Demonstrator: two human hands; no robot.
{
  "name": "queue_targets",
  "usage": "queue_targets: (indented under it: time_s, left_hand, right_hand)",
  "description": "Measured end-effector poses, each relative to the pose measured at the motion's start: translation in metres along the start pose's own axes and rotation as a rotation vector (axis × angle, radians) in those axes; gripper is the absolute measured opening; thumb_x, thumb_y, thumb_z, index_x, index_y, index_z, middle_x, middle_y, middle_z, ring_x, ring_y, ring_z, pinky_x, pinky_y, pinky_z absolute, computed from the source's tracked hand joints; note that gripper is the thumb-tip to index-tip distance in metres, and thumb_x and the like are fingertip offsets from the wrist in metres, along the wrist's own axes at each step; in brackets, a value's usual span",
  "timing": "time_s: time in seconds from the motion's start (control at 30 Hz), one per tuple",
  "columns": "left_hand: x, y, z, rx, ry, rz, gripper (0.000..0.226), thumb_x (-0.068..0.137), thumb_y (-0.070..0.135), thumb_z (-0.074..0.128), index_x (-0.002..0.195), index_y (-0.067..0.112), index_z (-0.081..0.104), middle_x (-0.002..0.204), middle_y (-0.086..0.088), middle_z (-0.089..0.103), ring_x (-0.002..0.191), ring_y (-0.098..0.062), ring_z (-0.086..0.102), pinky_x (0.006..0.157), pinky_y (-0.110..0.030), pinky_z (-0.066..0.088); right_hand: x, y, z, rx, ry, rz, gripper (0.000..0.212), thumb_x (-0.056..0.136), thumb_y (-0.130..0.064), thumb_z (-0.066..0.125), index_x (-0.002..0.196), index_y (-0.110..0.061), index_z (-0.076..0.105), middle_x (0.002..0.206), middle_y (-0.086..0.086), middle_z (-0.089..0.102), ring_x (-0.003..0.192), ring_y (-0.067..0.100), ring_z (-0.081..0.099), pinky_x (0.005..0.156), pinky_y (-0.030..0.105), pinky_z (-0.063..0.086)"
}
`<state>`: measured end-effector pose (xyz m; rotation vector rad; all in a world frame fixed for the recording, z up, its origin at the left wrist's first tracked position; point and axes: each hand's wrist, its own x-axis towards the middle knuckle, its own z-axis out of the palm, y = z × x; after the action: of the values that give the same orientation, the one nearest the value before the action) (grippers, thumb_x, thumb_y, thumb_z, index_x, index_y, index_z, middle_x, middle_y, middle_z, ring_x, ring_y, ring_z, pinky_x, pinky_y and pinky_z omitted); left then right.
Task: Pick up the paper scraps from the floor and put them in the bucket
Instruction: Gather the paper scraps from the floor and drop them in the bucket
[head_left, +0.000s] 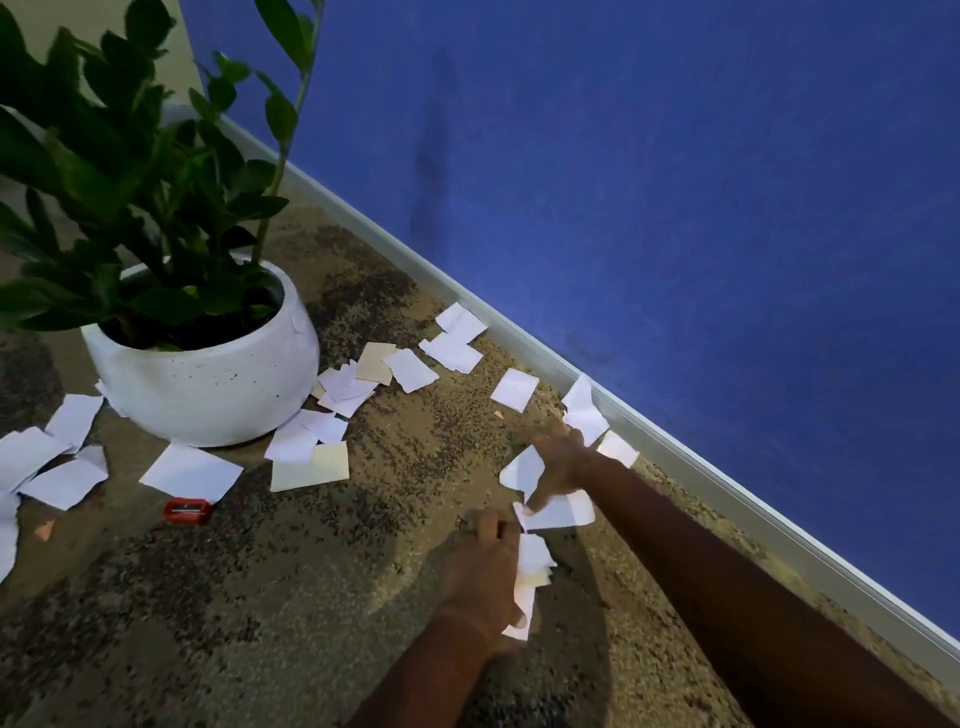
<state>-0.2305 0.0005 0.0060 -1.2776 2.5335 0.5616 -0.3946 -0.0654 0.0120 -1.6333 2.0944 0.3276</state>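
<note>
A person's left hand (480, 566) clenches a wad of white paper scraps (531, 569) just above a speckled brown carpet floor (311, 597). The right hand (558, 462), fingers splayed and gripping nothing, presses down on two loose white scraps (558, 513) near a white skirting board (519, 338) at the foot of a blue wall (675, 208). Roughly twenty more scraps lie scattered across the carpet; overlaps prevent an exact count. Two of them are cream-coloured rectangular sheets (310, 467), and the rest are white. Several ring one round white speckled plant pot (208, 384), which holds one dark green leafy plant (130, 171). One small red pencil sharpener (187, 510) sits in front of the pot, just beside a large white scrap.
</note>
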Motion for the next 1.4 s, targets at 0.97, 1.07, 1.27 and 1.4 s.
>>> queue_targets:
  time_s: [0.97, 1.07, 1.27, 1.4]
  left_hand:
    - [-0.081, -0.144, -0.107, -0.83, 0.286, -0.484, 0.038, 0.095, 0.02, 0.048, 0.128, 0.001, 0.051, 0.132, -0.017, 0.056, 0.122, -0.03, 0.053, 0.101, -0.035, 0.041]
    - [-0.107, -0.18, -0.132, -0.814, 0.411, -0.522, 0.039, 0.095, 0.016, 0.048, 0.129, -0.004, 0.05, 0.133, -0.024, 0.054, 0.123, -0.036, 0.052, 0.102, -0.037, 0.041]
    - [-0.17, -0.249, -0.17, -0.89, 0.785, -0.594, 0.035, 0.094, 0.016, 0.049, 0.112, -0.013, 0.059, 0.114, -0.035, 0.062, 0.109, -0.044, 0.06, 0.095, -0.043, 0.047]
    - [-0.221, -0.289, -0.19, -0.886, 1.063, -0.749, 0.034, 0.094, 0.023, 0.049, 0.115, -0.001, 0.06, 0.114, -0.027, 0.064, 0.108, -0.04, 0.06, 0.094, -0.041, 0.047]
  right_hand:
    - [-0.11, -0.167, -0.03, 0.794, 0.037, -0.215, 0.04, 0.092, -0.027, 0.056, 0.125, -0.004, 0.048, 0.079, 0.0, 0.055, 0.061, 0.014, 0.057, 0.032, 0.013, 0.043]
    - [-0.117, -0.215, -0.048, 0.709, 0.078, -0.335, 0.038, 0.094, -0.028, 0.051, 0.122, -0.002, 0.05, 0.098, 0.017, 0.065, 0.061, 0.019, 0.059, 0.039, 0.015, 0.042]
    - [-0.129, -0.317, -0.07, 0.741, 0.073, -0.486, 0.033, 0.095, -0.032, 0.048, 0.118, -0.009, 0.049, 0.077, 0.006, 0.056, 0.052, 0.014, 0.05, 0.033, 0.017, 0.037]
    - [-0.138, -0.39, -0.078, 0.831, 0.011, -0.544, 0.03, 0.097, -0.028, 0.046, 0.118, -0.007, 0.051, 0.065, 0.002, 0.045, 0.041, 0.013, 0.047, 0.029, 0.013, 0.031]
